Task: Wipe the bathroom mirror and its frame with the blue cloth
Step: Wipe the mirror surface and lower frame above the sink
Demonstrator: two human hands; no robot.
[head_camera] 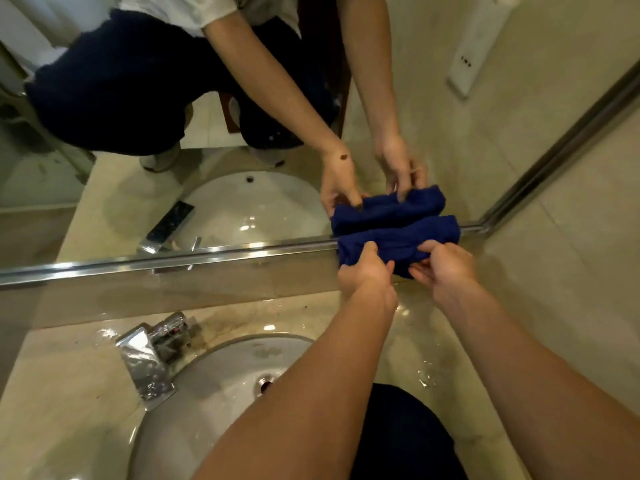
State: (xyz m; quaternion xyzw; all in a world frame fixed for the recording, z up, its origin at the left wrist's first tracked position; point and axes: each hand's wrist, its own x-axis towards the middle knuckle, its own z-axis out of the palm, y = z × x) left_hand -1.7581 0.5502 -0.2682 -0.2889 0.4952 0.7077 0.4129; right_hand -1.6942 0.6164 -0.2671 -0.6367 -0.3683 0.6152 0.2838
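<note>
Against the mirror frame (pixel 207 254), both hands' grips, left hand (pixel 363 271) and right hand (pixel 446 268), clutch the blue cloth (pixel 398 242).

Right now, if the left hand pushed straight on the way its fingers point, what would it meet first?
The left hand already grips the blue cloth; straight ahead, behind it, is the mirror's chrome bottom frame, then the mirror glass. Depth is uncertain.

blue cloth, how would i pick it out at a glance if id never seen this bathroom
Follow the shiny metal frame along the mirror's bottom edge toward the right corner. The blue cloth is bunched against it there, gripped by the left hand and the right hand. It is the only dark blue thing above the beige counter.
</note>
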